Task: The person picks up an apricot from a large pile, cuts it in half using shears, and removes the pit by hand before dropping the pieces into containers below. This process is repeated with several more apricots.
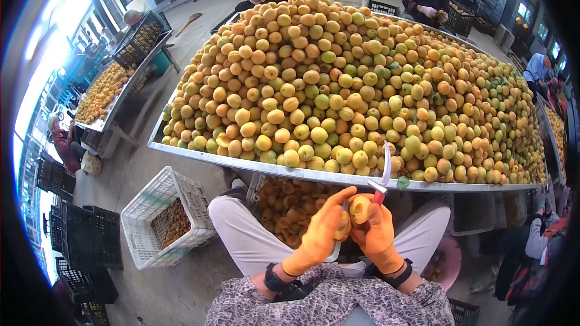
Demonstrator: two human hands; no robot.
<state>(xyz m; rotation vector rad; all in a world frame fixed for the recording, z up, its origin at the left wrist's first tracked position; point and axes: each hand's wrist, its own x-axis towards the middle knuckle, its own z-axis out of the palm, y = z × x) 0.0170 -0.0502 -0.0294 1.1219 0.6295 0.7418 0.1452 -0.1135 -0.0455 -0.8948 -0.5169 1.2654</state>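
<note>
Both hands wear orange gloves and meet above a crate of split apricots (pixel 290 202) between the knees. My left hand (pixel 323 226) is closed round an apricot piece (pixel 342 227). Close against it, my right hand (pixel 377 235) holds a knife (pixel 382 180) by its red handle, its curved blade pointing up, and a cut apricot (pixel 359 209) sits at the same fingers. Just beyond the hands rises a large heap of whole apricots (pixel 338 90) on a metal-edged table (pixel 272 169).
At the left stands a white crate (pixel 136 235) with apricot stones (pixel 172 223). Stacked black crates (pixel 90 238) are further left. A pink basin (pixel 448 259) is by the right knee. People sit across the table and at side tables.
</note>
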